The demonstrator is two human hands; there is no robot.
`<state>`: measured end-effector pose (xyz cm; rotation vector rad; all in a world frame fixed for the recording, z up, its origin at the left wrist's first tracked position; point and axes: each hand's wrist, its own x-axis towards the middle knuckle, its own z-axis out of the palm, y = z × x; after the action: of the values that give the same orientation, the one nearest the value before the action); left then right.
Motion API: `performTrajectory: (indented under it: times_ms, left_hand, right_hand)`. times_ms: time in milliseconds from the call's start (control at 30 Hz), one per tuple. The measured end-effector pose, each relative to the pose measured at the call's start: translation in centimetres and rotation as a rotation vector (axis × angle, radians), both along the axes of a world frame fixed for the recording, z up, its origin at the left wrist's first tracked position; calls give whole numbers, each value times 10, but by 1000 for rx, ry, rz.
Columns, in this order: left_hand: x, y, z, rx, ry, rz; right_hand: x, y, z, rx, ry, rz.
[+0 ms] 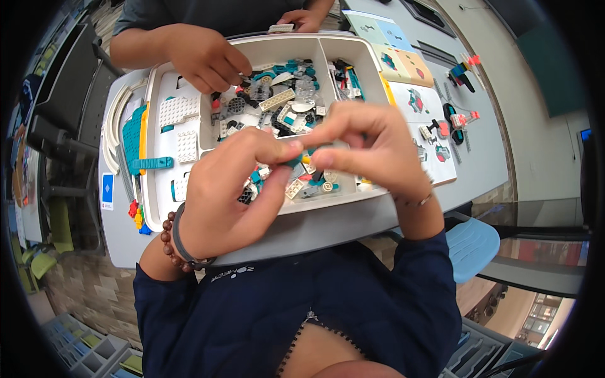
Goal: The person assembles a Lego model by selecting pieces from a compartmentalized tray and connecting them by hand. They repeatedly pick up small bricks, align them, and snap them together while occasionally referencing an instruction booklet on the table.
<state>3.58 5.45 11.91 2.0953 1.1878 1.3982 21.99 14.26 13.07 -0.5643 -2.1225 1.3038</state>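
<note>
A small teal plastic piece [293,161] above a big white plastic box [283,47].
Mid-frame, the left hand [227,189] pinches it; the right hand [372,148] curls close by, and I can't tell if it holds anything.

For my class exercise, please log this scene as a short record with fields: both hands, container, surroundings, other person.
Left grip: thumb and index finger pinching a small teal piece
Right grip: blurred, beside the left fingertips; whether it holds anything is unclear
Tray: white, divided, under both grips
Tray contents: mixed bricks, including white, teal and black
Right of tray: open booklet with pictures
Surface: grey table
Other person: one hand over the tray's far side
</note>
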Motion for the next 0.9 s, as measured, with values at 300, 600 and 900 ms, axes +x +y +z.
performTrajectory:
  times_ms: [300,600,900]
  left_hand:
    - [-19,6,10,-275,-349,-50]
    - [-23,7,3,-324,-726,-164]
    - [-22,5,8,-415,-798,-299]
  right_hand:
    - [28,167,-74,1133,-1042,-403]
    - [7,184,-84,1253,-1272,-205]
    - [11,116,-26,416,-483,-466]
